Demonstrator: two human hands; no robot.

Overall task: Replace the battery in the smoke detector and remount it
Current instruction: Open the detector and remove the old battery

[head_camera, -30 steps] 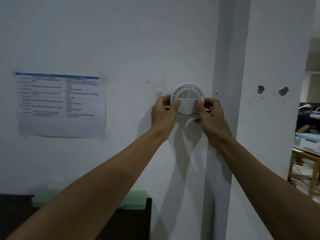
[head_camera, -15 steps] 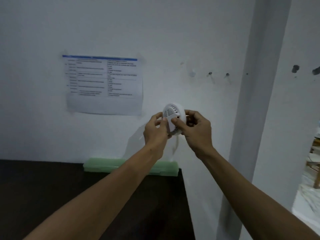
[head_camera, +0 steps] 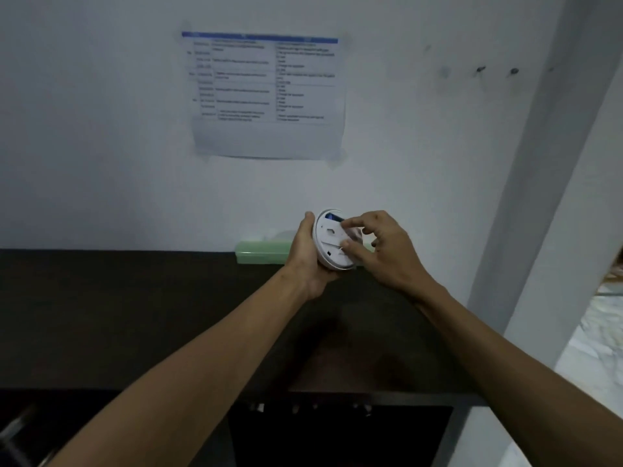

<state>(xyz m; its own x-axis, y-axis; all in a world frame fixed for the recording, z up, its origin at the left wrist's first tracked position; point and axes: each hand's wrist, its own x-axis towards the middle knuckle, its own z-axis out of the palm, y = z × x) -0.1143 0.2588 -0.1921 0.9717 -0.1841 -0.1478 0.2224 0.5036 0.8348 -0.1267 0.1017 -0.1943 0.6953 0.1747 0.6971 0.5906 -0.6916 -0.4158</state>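
The round white smoke detector (head_camera: pixel 332 246) is off the wall and held above the dark table, its back side turned toward me. A blue battery (head_camera: pixel 333 216) shows at its upper edge. My left hand (head_camera: pixel 308 257) cups the detector from the left and below. My right hand (head_camera: pixel 377 251) touches the detector's back with thumb and index finger, the other fingers spread. Two bare screws (head_camera: pixel 497 71) stick out of the wall at upper right.
A dark table (head_camera: pixel 135 315) runs along the white wall, with a pale green box (head_camera: pixel 259 252) at its back edge. A printed sheet (head_camera: pixel 269 96) is taped to the wall. A white pillar (head_camera: pixel 546 197) stands at the right. A dark opening with knobs (head_camera: pixel 337 433) lies below.
The detector came off the wall screws and was lowered over the table, then turned so its back faces me. My view tilted down.
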